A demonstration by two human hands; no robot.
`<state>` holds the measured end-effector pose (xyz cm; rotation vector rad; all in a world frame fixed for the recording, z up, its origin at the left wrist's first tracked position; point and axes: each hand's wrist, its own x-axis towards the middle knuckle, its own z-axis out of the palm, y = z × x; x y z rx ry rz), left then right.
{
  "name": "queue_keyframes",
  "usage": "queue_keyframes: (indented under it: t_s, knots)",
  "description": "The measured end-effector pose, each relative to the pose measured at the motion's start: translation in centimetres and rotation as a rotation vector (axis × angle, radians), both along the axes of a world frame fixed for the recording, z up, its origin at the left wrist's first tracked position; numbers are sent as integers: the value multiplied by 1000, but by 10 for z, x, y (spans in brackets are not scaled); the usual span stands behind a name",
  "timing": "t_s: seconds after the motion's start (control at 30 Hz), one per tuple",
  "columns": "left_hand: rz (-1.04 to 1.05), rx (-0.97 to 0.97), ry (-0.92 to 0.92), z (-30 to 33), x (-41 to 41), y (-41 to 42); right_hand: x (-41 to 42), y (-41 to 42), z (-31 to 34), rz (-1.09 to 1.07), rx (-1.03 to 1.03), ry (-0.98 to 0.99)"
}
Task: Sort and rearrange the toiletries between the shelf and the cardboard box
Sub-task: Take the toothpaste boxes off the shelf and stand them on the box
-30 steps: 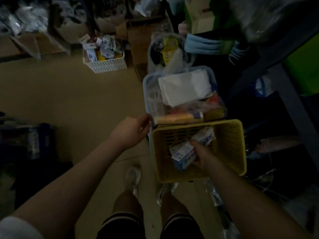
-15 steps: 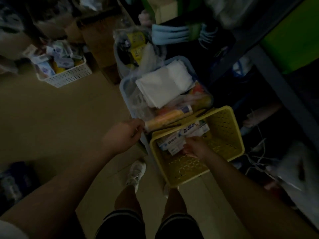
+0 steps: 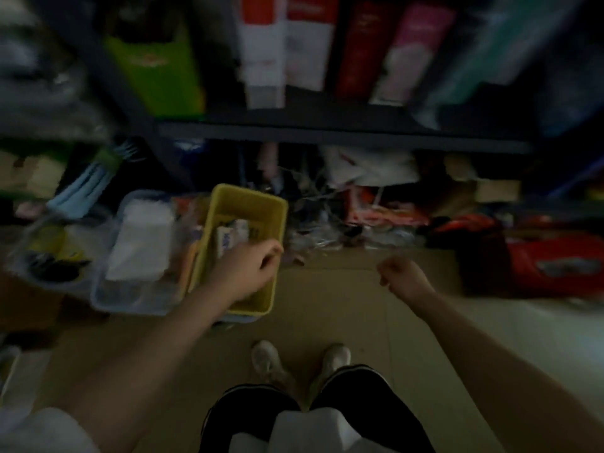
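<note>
A yellow plastic basket (image 3: 273, 289) stands on the floor in front of the dark metal shelf (image 3: 327, 132). Some white and blue toothpaste boxes (image 3: 230, 237) lie inside it. My left hand (image 3: 248, 269) is over the basket's near right side, its fingers curled at the right rim. Farther right, my right hand (image 3: 402, 276) hangs over bare floor with the fingers curled into a loose fist, holding nothing. The whole frame is blurred and dim.
A clear plastic bin (image 3: 108, 299) with a white packet (image 3: 140, 243) touches the basket's left side. Tall boxes (image 3: 300, 44) stand on the shelf. Under it lies a tangle of bags and wrappers (image 3: 376, 207), with a red bag (image 3: 555, 266) at right. My feet (image 3: 300, 361) stand on the tan floor.
The view has swung right towards the shelf. My right hand let go of the toothpaste boxes and left the basket. My left hand shifted from the basket's far corner to its right rim.
</note>
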<state>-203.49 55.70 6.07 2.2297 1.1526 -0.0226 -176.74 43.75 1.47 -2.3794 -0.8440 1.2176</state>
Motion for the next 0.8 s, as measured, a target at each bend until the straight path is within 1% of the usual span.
queue_keyframes:
  t_s: [0.07, 0.2, 0.27, 0.37, 0.5, 0.6, 0.7, 0.8]
  knots:
    - [-148, 41, -23, 13, 64, -7, 40, -55, 9, -190, -6, -10]
    - [-421, 125, -99, 32, 185, -47, 101, -172, 19, -448, -38, -26]
    - [-540, 142, -102, 35, 240, -78, 128, -223, 25, -539, -28, -51]
    - [-651, 181, -118, 37, 312, -128, 166, -286, 30, -647, -4, -91]
    - [-756, 152, -85, 25, 392, -176, 217, -341, 42, -740, 51, -100]
    - [-820, 138, -23, 11, 449, -196, 263, -365, 53, -813, 157, -143]
    - [-876, 151, 39, -3, 511, -206, 320, -385, 60, -884, 246, -173]
    - [-900, 136, 106, -11, 587, -214, 389, -404, 62, -915, 252, -172]
